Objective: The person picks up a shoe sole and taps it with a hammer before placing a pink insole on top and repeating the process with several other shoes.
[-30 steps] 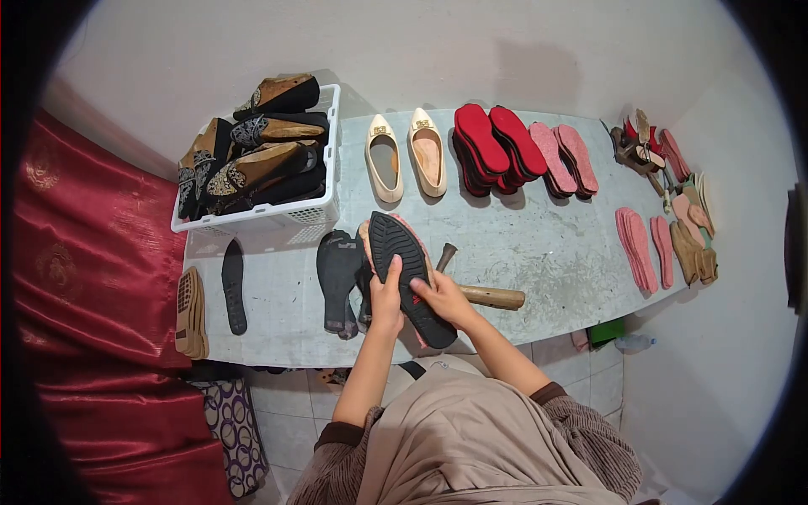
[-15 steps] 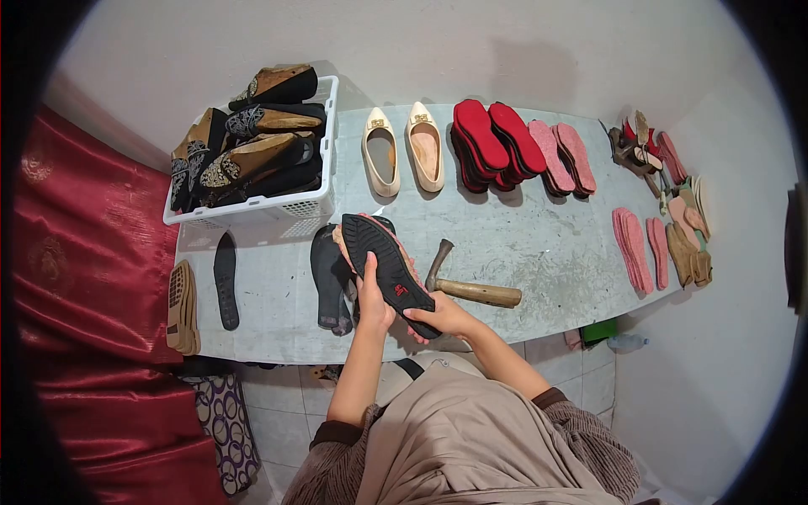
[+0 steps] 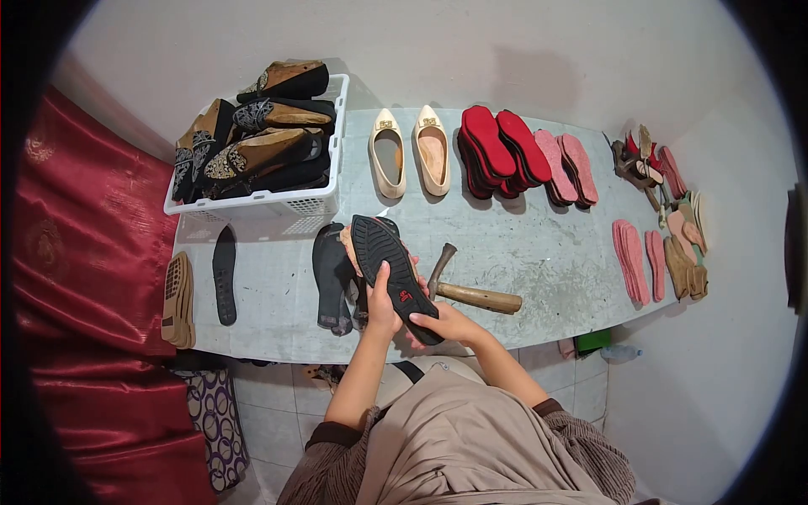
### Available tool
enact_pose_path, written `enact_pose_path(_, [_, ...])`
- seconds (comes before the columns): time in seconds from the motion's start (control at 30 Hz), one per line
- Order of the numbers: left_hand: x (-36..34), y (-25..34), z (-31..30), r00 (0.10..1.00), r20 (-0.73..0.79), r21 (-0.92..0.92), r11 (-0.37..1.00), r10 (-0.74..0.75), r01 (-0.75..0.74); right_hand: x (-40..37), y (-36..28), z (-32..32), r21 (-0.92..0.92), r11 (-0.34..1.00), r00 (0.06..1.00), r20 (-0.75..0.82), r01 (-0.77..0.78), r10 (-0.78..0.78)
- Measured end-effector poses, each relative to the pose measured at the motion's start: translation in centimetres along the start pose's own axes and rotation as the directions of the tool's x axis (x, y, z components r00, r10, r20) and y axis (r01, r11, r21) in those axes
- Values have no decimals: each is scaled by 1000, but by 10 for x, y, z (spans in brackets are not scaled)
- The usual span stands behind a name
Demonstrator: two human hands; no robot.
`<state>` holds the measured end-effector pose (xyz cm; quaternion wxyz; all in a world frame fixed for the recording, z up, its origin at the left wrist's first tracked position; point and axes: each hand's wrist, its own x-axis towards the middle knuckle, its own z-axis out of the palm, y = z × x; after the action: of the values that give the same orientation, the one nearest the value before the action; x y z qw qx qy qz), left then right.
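A black shoe sole with red marking is held between both hands, its ribbed side facing up. My left hand grips its left edge, thumb lying on the sole. My right hand grips the lower right end, thumb on top. What lies beneath the sole is mostly hidden, with a tan and pinkish edge showing at its side. Close by on the left lie dark shoe pieces. Just right of the hands rests a hammer with a wooden handle.
A white basket holds black shoes on wooden lasts. Behind stand cream shoes, red insoles and pink insoles. A black sole and tan soles lie left; more insoles and tools are right.
The view has shifted slightly. Both hands still hold the sole, which has tilted a little; the grip looks the same.
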<state>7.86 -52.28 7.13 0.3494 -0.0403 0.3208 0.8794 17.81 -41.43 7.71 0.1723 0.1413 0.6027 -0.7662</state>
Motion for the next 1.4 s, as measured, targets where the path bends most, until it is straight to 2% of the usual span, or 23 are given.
enact_pose_path(0.03, [-1, 3, 2, 1000, -1, -2, 1000, 3, -3, 4, 9, -7, -152, 981, 993, 2, 121, -122])
enact_pose_path(0.07, [-2, 6, 4, 999, 10, 31, 999, 43, -43, 7, 17, -16, -155, 981, 993, 7, 121, -121])
enact_pose_path(0.13, [-4, 12, 5, 996, 23, 59, 994, 87, -88, 7, 26, -33, -207, 941, 903, -287, 268, -321])
enact_pose_path(0.17, [-4, 15, 4, 996, 7, 73, 994, 85, -85, 1, 27, -40, -211, 940, 903, -285, 268, -321])
enact_pose_path(0.2, [-5, 17, 4, 997, -8, 87, 993, 83, -81, -8, 24, -45, -691, 722, 822, -391, 36, -415])
enact_pose_path(0.23, [-5, 18, 4, 996, -7, 83, 993, 84, -83, -15, 23, -50, -911, 299, 728, -409, -286, -550])
enact_pose_path(0.33, [-5, 22, 7, 997, -2, 85, 994, 75, -74, -18, 48, -69, -904, 240, 762, -427, -354, -486])
enact_pose_path(0.37, [-5, 22, 7, 997, 5, 85, 994, 72, -72, -17, 55, -72, -920, 188, 742, -389, -344, -546])
enact_pose_path(0.47, [-8, 24, 9, 998, 17, 91, 994, 64, -65, -17, 53, -73, -940, 127, 758, -332, -318, -561])
enact_pose_path(0.6, [-14, 30, 11, 998, -46, 72, 997, 41, -37, -22, 35, -64, -952, 145, 733, -301, -270, -610])
enact_pose_path(0.67, [-15, 29, 7, 996, -67, 64, 996, 64, -60, -24, 21, -55, -884, 366, 678, -460, -291, -573])
enact_pose_path(0.7, [-15, 29, 5, 993, -87, 56, 996, 80, -76, -23, 15, -55, -885, 366, 678, -458, -288, -575])
enact_pose_path(0.73, [-15, 28, 4, 993, -86, 57, 995, 84, -79, -21, 10, -58, -654, 741, 655, -629, -155, -418])
enact_pose_path(0.77, [-16, 28, 4, 990, -94, 56, 994, 100, -95, -20, 3, -59, -279, 960, 669, -715, -7, -203])
enact_pose_path(0.93, [-14, 29, 8, 986, -85, 79, 988, 140, -133, -35, -46, -28, -341, 920, 600, -702, 191, -384])
enact_pose_path(1.0, [-16, 29, 14, 991, -47, 112, 987, 122, -116, -37, -51, -23, -408, 822, 562, -599, 397, -570])
enact_pose_path(1.03, [-10, 23, 9, 980, -45, 140, 972, 195, -187, -36, -50, -20, -521, 730, 502, -530, 442, -683])
enact_pose_path(1.13, [-17, 27, 18, 987, 57, 103, 982, 151, -156, -30, -65, -2, -782, 490, 420, -325, 385, -847])
enact_pose_path(1.2, [-20, 27, 25, 985, 72, 111, 980, 157, -165, -34, -91, 8, -700, 687, 751, -345, 194, -563])
enact_pose_path(1.27, [-21, 26, 22, 987, -25, 122, 980, 159, -155, -23, -92, 9, -781, 562, 676, -262, 271, -689])
enact_pose_path(1.3, [-21, 28, 23, 986, -25, 122, 979, 166, -161, -20, -93, 14, -782, 559, 675, -256, 277, -692])
enact_pose_path(1.37, [-22, 31, 24, 970, -93, 197, 959, 223, -201, -17, -93, 25, -729, 508, 479, -279, 458, -832])
enact_pose_path(1.4, [-24, 32, 24, 969, -102, 195, 960, 224, -201, -15, -93, 28, -727, 511, 487, -276, 458, -829])
